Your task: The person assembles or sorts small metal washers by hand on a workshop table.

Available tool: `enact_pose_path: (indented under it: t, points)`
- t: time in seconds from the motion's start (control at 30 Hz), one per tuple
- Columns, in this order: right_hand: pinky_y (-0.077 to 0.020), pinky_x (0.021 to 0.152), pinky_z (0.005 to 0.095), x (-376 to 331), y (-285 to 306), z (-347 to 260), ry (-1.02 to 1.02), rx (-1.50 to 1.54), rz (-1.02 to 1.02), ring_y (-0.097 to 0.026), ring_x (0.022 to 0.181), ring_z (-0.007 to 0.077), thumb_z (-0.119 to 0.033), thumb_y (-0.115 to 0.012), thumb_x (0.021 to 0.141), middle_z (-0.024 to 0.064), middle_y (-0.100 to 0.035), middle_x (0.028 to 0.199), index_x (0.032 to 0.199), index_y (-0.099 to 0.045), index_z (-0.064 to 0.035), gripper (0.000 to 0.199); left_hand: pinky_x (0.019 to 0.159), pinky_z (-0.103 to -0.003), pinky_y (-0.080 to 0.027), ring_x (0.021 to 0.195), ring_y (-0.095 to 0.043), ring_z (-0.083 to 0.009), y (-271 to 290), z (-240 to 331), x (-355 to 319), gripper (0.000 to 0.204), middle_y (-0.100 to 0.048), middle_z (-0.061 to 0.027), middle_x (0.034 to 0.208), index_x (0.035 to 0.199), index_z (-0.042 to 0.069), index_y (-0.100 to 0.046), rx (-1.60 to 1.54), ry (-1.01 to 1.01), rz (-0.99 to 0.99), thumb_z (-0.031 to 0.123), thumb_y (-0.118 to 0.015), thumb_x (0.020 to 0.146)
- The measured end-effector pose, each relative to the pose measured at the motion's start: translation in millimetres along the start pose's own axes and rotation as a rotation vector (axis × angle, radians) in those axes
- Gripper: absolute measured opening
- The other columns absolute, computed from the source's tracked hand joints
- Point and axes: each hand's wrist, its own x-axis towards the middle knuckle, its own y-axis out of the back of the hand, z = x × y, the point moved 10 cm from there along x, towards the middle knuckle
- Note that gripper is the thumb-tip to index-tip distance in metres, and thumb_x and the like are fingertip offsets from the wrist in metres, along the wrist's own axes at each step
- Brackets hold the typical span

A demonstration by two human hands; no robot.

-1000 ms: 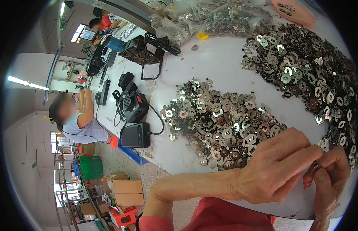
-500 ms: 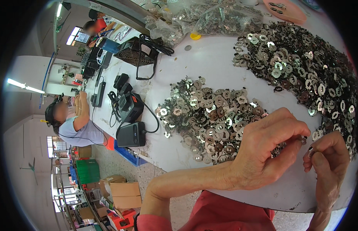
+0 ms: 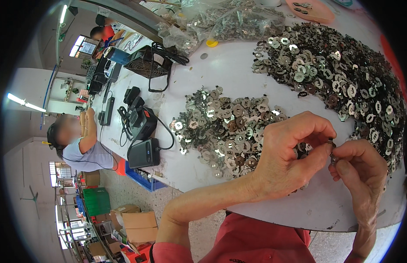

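My left hand point(image 3: 287, 154) is pinched around a small dark metal part point(image 3: 330, 141) at its thumb and fingertips. Against it, my right hand point(image 3: 360, 168) has its thumb and forefinger closed on another small metal piece point(image 3: 333, 159). The fingertips of both hands almost meet, so the parts are mostly hidden. Behind my left hand spreads a pile of small slotted metal discs point(image 3: 232, 131), grey, with a few brownish ones. A larger heap of similar discs point(image 3: 330, 65) runs along the far right, beyond my right hand.
Clear plastic bags of metal parts point(image 3: 247, 22) lie at the back, near a pink tray point(image 3: 311, 11) and a yellow cap point(image 3: 212, 43). To the left stand a black fan point(image 3: 148, 63) and black power adapters point(image 3: 143, 153) with cables. Another person point(image 3: 83, 144) sits farther left.
My hands have come closer together, bringing the two small parts up against each other. The whole view has shifted slightly.
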Motion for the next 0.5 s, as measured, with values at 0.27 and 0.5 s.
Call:
enact_pose_path:
  t: [0.27,0.5]
  points:
    - [-0.0489,0.07,0.0223,11,4,-1,0.179,-0.038,-0.088,-0.059,0.076,0.0095,0.003,-0.057,0.088,0.0056,-0.063,0.085,0.104,-0.06,0.0039,0.016,0.071,-0.02,-0.048,0.082,-0.059,-0.0076,12,1,0,0.029,-0.061,-0.0036,0.092,0.108,-0.004,-0.062,-0.034,0.055,0.116,-0.01,-0.064,0.081]
    - [-0.0519,0.065,0.0257,15,0,2,0.212,-0.007,-0.089,-0.063,0.072,0.0097,0.002,-0.058,0.084,0.007,-0.067,0.081,0.099,-0.062,0.003,0.016,0.072,-0.02,-0.048,0.083,-0.059,-0.0083,5,1,2,0.021,-0.061,-0.0046,0.094,0.103,-0.005,-0.063,0.022,0.07,0.041,-0.011,-0.061,0.083]
